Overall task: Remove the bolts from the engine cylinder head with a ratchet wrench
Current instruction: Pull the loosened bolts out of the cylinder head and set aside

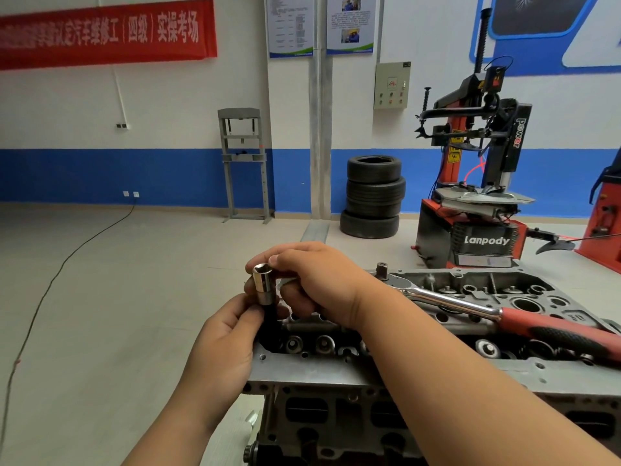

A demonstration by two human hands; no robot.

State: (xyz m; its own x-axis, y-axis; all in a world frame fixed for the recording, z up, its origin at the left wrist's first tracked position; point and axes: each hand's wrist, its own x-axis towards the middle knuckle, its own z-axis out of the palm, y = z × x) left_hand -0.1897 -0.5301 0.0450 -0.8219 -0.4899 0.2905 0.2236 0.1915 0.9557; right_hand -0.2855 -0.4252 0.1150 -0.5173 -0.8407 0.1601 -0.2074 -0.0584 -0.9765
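The grey engine cylinder head (336,373) fills the lower right of the head view. At its left end a black bolt (273,326) stands up out of a hole with a chrome socket (263,284) on its top. My left hand (225,344) pinches the black bolt just under the socket. My right hand (312,280) curls its fingers around the socket from the right. The ratchet wrench (470,306), chrome shaft and red-black handle, lies loose across the top of the head with its square drive pointing up.
A stack of tyres (373,196) stands against the far wall. A red and black tyre changer (477,196) is behind the engine on the right. A grey press frame (243,163) stands at the wall. A black cable (60,270) runs over the floor at left.
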